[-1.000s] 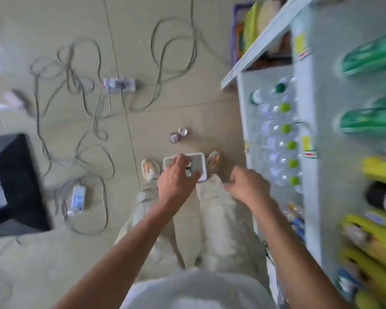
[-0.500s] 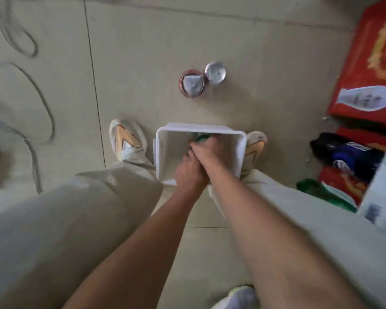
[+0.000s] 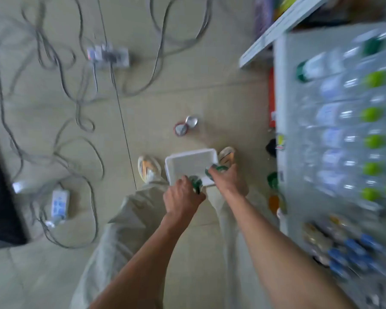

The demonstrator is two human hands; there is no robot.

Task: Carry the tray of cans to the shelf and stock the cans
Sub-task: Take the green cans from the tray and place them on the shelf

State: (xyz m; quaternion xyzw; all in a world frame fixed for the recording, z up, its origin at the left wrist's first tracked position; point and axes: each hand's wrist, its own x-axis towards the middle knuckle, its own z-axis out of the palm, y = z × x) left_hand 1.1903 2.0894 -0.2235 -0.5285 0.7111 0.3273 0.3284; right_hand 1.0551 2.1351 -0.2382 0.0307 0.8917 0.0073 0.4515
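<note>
A white tray (image 3: 183,162) sits on the floor between my feet, and its visible inside looks bare. My left hand (image 3: 180,195) is closed around a green and white can (image 3: 196,183) above the tray's near edge. My right hand (image 3: 230,179) grips a second green can (image 3: 218,168) over the tray's near right corner. Two more cans (image 3: 185,126) stand upright on the floor beyond the tray. The white shelf (image 3: 281,121) rises on the right.
The shelf holds rows of clear bottles (image 3: 352,139) with green caps, and blue-capped ones lower down. Loose cables and a power strip (image 3: 108,56) lie on the floor to the left. A black box (image 3: 0,192) sits at the left edge.
Both hands were down inside the tray; now each has come up holding a can. The view has risen and swung back toward the shelf.
</note>
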